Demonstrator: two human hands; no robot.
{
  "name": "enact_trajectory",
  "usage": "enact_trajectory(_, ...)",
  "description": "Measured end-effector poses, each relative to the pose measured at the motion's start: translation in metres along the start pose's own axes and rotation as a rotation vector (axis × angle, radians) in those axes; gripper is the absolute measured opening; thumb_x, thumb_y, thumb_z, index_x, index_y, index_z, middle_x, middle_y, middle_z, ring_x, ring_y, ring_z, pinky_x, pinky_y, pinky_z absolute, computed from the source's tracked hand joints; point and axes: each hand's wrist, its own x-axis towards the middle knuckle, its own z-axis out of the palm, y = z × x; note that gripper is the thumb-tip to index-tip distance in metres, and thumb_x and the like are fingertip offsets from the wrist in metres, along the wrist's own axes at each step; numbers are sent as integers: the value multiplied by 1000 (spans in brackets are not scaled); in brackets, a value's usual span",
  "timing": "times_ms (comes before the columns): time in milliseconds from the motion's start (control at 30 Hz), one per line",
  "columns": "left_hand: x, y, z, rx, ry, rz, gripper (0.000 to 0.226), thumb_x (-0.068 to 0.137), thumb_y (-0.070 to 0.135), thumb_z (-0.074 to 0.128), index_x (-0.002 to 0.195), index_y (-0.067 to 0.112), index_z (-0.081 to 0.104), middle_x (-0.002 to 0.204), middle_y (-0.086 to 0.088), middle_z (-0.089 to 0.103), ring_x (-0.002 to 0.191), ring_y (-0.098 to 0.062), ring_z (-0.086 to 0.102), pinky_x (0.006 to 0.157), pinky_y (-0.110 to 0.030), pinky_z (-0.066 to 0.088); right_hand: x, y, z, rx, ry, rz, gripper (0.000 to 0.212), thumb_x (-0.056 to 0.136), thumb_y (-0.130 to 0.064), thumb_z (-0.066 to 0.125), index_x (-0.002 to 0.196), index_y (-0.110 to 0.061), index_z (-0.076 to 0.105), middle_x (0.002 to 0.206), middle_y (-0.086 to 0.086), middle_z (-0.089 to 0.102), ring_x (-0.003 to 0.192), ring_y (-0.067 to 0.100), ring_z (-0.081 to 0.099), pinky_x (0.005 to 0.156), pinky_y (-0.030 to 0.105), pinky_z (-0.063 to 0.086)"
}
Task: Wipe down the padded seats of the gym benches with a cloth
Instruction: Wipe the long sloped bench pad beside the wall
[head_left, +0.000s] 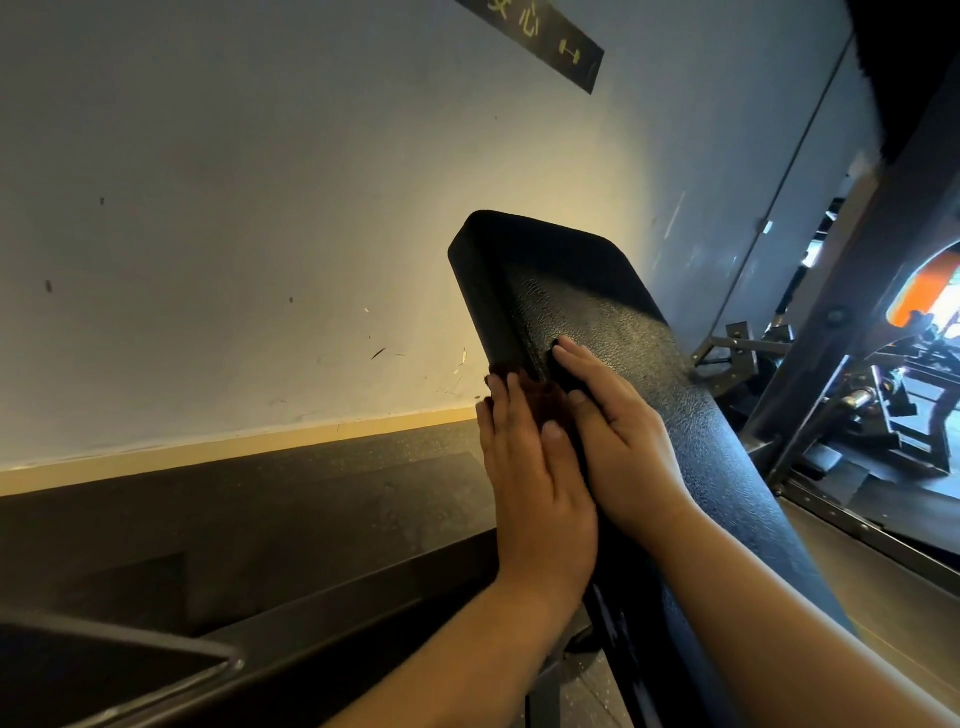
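Note:
A black padded bench (597, 296) with a pebbled vinyl surface runs from the lower right up to the centre of the view. A dark brown cloth (530, 389) lies over its left edge and side. My left hand (535, 483) presses flat on the cloth against the side of the pad, fingers straight. Beside it, my right hand (618, 431) lies flat on the top surface, fingers stretched out, its thumb side on the cloth. Most of the cloth is hidden under both hands.
A pale wall (234, 234) with a yellow skirting stands close behind the bench. Dark rubber floor (311, 499) lies to the left, and a dark metal frame edge (156, 670) sits at the lower left. A mirror (883, 364) on the right reflects gym machines.

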Motion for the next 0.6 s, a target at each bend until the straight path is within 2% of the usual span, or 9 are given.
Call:
enact_trajectory(133, -21, -6, 0, -16, -66, -46, 56, 99, 46, 23, 150, 48, 0, 162, 29, -7, 145, 11, -15, 121, -25, -4, -3, -5, 0, -44, -23, 12, 44, 104, -14, 47, 142, -35, 53, 149, -28, 43, 140, -12, 29, 121, 27, 26)
enact_trajectory(267, -1, -1, -4, -20, -53, -54, 59, 104, 38, 32, 158, 33, 11, 166, 18, 2, 152, -2, -4, 126, -42, 10, -16, -7, -12, -78, -92, 53, 47, 105, -15, 43, 148, -35, 45, 155, -25, 34, 143, -12, 23, 123, 25, 20)
enact_trajectory(333, 7, 0, -6, -31, -45, -65, 59, 103, 40, 31, 158, 32, 12, 166, 15, 4, 153, -7, 0, 126, -44, 12, -35, 0, -15, -165, -126, -14, 48, 106, -17, 42, 152, -34, 39, 159, -23, 28, 145, -12, 17, 124, 26, 17)
enact_trajectory(467, -15, 2, 1, -2, -27, -40, 57, 101, 43, 24, 154, 40, 3, 166, 18, -2, 150, 2, -11, 123, -26, -2, -52, 14, -14, -156, -47, -33, 46, 106, -20, 44, 149, -35, 44, 157, -24, 33, 145, -8, 22, 123, 33, 24)
enact_trajectory(600, -36, -2, 0, 0, -69, 10, 61, 99, 58, 25, 152, 43, 0, 164, 23, -7, 145, 10, -16, 112, -9, -7, -50, 13, -15, -96, -34, -20, 43, 105, -19, 47, 144, -37, 50, 152, -29, 39, 142, -12, 27, 121, 27, 26)
